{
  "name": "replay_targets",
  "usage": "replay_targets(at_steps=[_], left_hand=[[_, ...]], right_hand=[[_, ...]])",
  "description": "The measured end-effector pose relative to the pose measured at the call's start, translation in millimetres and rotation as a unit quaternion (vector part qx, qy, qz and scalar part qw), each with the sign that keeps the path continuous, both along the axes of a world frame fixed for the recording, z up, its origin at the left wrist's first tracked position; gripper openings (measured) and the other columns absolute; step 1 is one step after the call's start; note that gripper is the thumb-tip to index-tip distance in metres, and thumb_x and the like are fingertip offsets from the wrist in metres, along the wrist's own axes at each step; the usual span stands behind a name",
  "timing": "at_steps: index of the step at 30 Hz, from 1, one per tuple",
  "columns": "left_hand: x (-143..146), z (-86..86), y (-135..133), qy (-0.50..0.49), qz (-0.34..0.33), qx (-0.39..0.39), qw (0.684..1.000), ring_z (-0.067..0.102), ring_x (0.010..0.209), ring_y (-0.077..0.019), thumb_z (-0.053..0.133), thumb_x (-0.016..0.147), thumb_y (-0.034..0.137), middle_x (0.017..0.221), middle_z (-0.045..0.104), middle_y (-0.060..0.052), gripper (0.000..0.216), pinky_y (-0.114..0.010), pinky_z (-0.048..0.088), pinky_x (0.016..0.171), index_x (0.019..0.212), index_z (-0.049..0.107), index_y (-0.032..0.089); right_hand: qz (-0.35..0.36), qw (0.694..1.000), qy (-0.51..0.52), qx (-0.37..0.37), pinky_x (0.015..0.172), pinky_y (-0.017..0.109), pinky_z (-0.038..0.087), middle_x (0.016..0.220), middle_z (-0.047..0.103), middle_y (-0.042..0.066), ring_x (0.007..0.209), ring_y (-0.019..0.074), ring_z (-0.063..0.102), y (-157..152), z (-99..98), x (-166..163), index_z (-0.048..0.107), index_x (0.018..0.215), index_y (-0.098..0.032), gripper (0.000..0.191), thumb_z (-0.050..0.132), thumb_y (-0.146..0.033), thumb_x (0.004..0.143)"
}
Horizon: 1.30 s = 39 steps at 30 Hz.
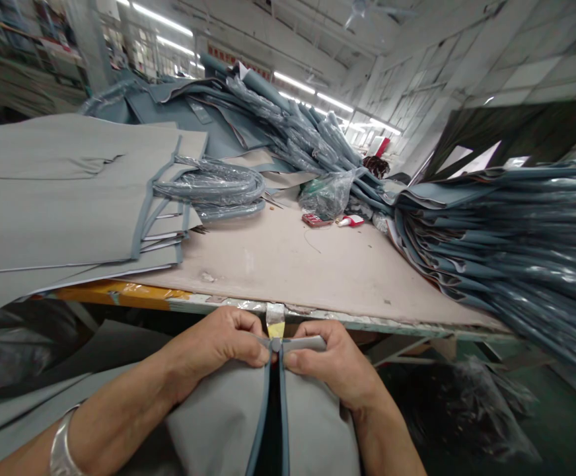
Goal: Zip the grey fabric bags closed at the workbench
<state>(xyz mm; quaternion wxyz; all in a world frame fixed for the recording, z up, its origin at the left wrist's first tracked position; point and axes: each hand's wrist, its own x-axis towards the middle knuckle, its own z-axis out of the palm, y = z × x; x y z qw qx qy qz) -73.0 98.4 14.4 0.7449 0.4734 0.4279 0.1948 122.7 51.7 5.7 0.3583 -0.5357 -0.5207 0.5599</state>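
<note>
My left hand (221,344) and my right hand (330,360) pinch the top of two grey fabric panels (223,423) edged with blue-grey piping, held together below the table's front edge (347,320). The thumbs meet at the piped corners, right under a strip of tape (275,320) stuck on the edge. A silver bracelet (63,449) sits on my left wrist. The panels hang down toward my lap, with a dark gap between them.
A stack of flat grey panels (65,192) lies at left. Plastic-wrapped piping coils (213,188) lie beside it. Heaps of blue-grey pieces fill the back (278,125) and the right (516,238). A small red item (316,220) and a clear bag (327,195) rest mid-table.
</note>
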Motion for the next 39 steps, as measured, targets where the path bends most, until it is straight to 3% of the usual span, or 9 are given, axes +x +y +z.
replay_targets(at_steps=[11, 21, 39], left_hand=[[0, -15.5, 5, 0.0, -0.012, 0.02, 1.0, 0.048, 0.061, -0.0127, 0.075, 0.047, 0.026, 0.065, 0.066, -0.003, 0.022, -0.023, 0.031, 0.058, 0.052, 0.057, 0.015], [0, -12.6, 4, 0.021, -0.015, 0.017, 1.0, 0.037, 0.051, -0.0094, 0.075, 0.047, 0.03, 0.05, 0.049, 0.004, 0.025, -0.023, 0.026, 0.051, 0.054, 0.054, 0.016], [5, 0.4, 5, 0.055, -0.005, 0.033, 0.998, 0.039, 0.052, -0.0102, 0.071, 0.046, 0.031, 0.048, 0.05, 0.004, 0.021, -0.024, 0.028, 0.054, 0.054, 0.058, 0.016]], right_hand=[[-0.003, 1.0, 0.009, -0.004, 0.046, 0.02, 0.02, 0.053, 0.043, -0.005, 0.05, 0.0062, 0.029, 0, -2.9, 2, 0.056, 0.062, -0.014, 0.025, 0.073, -0.033, 0.061], [-0.008, 1.0, 0.005, -0.005, 0.046, 0.02, 0.02, 0.053, 0.042, -0.005, 0.05, 0.006, 0.029, 1, -3.4, 0, 0.056, 0.062, -0.014, 0.026, 0.073, -0.034, 0.061], [-0.049, 0.998, 0.041, -0.002, 0.045, 0.019, 0.023, 0.054, 0.046, -0.004, 0.049, 0.0062, 0.032, 1, -5.2, -3, 0.06, 0.065, -0.013, 0.029, 0.078, -0.036, 0.061]])
